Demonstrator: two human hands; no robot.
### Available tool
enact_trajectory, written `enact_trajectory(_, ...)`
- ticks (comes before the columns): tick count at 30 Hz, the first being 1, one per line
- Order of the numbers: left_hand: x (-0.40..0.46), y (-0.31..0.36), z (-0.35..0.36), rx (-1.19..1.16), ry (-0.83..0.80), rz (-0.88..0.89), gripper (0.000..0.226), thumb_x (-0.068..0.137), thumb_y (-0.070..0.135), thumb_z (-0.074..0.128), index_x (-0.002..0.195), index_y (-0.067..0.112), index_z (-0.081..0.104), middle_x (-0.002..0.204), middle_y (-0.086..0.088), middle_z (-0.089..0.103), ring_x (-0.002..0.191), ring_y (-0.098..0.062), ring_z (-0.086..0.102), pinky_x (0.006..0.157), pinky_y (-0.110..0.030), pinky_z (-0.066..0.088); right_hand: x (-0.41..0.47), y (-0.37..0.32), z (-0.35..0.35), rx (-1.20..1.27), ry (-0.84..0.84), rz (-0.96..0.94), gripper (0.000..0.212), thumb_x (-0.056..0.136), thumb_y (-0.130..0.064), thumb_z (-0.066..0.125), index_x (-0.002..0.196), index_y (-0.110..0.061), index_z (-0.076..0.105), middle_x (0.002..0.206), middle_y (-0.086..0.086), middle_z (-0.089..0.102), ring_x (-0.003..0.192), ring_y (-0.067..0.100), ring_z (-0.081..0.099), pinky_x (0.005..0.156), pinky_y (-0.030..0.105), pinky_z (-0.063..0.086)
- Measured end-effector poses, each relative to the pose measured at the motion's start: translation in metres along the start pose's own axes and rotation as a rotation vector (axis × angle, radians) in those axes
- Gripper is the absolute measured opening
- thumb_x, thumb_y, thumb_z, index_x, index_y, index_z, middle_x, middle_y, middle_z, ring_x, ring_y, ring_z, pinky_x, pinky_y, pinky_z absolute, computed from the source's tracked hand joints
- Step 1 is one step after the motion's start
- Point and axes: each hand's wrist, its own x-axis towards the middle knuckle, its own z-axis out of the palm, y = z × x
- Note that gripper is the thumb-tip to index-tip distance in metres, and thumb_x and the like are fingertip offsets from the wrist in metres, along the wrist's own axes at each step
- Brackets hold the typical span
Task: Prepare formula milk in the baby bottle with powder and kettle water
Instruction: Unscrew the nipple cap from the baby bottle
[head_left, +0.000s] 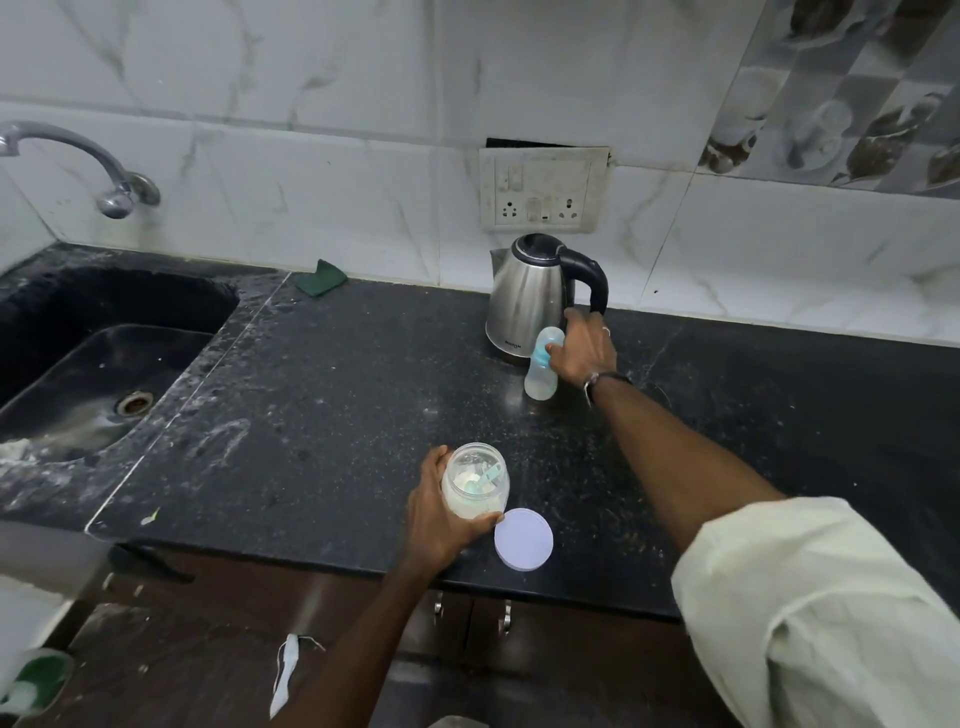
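From my remote seat, the frame runs left to right along a black speckled countertop, and I place everything against the steel kettle at its back edge. Far left of the kettle, a curved metal tap reaches over a dark sink streaked with white residue. Between the sink and the kettle, against the marble wall tiles, a folded green cloth lies on the counter.

Nearer to me and left of the kettle, the left hand grasps a clear powder jar, fingers wrapped round its side. The jar stands open on the counter, white powder and a pale scoop visible inside. Its round white lid lies flat just beside the jar, close to the counter's front edge.

The kettle stands directly below a grimy wall socket plate, black lid closed, black handle turned right. Just in front of it, at its right side, the right hand grips the baby bottle around its upper part near the blue collar. The bottle leans, top toward the kettle; I cannot tell whether its base touches the counter. A dark strap circles that wrist, and a pale rolled sleeve fills the lower right corner, well away from the kettle.
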Motion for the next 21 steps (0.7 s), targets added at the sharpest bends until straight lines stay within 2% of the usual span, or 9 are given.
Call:
enact_trajectory(5, 0.001, 0.0, -0.001, -0.02, -0.023, -0.007, 0.119, 0.052, 0.029, 0.099, 0.148, 0.018, 0.03, 0.13, 0.014, 0.049, 0.121, -0.005, 0.047, 0.097, -0.018, 0.036, 0.028, -0.005, 0.0, -0.101, -0.212, -0.037, 0.065, 0.087, -0.032, 0.071, 0.142, -0.015, 0.042, 0.138, 0.02, 0.047, 0.122, 0.041, 0.053, 0.097, 0.049, 0.049)
enact_trajectory(12, 0.002, -0.005, 0.0, -0.006, -0.03, -0.004, 0.121, 0.051, 0.037, 0.098, 0.148, 0.022, 0.03, 0.136, 0.01, 0.052, 0.124, -0.008, 0.05, 0.102, -0.024, 0.04, 0.026, -0.01, 0.005, -0.117, -0.237, -0.067, 0.045, 0.087, -0.03, 0.072, 0.128, -0.015, 0.058, 0.127, 0.018, 0.061, 0.112, 0.039, 0.062, 0.09, 0.045, 0.054)
enact_trajectory(13, 0.002, -0.005, 0.0, -0.002, -0.03, -0.003, 0.12, 0.051, 0.037, 0.099, 0.148, 0.022, 0.03, 0.134, 0.012, 0.052, 0.124, -0.008, 0.051, 0.101, -0.021, 0.04, 0.026, -0.01, 0.003, -0.131, -0.247, -0.065, 0.047, 0.087, -0.03, 0.073, 0.128, -0.014, 0.058, 0.127, 0.018, 0.062, 0.111, 0.038, 0.062, 0.09, 0.044, 0.054)
enact_trajectory(17, 0.003, -0.006, 0.001, -0.003, -0.023, 0.01, 0.115, 0.05, 0.033, 0.099, 0.142, 0.028, 0.031, 0.123, 0.027, 0.05, 0.117, -0.003, 0.052, 0.088, 0.003, 0.035, 0.013, -0.01, -0.006, -0.166, -0.301, -0.065, 0.053, 0.084, -0.029, 0.077, 0.13, -0.011, 0.058, 0.131, 0.017, 0.058, 0.115, 0.036, 0.06, 0.093, 0.043, 0.052)
enact_trajectory(21, 0.003, -0.009, 0.001, 0.003, -0.015, 0.015, 0.114, 0.049, 0.033, 0.099, 0.141, 0.029, 0.032, 0.12, 0.029, 0.05, 0.114, -0.003, 0.053, 0.085, 0.003, 0.036, -0.019, -0.003, -0.011, -0.201, -0.303, -0.081, 0.052, 0.084, -0.033, 0.076, 0.13, -0.015, 0.058, 0.13, 0.016, 0.058, 0.114, 0.036, 0.06, 0.092, 0.041, 0.051)
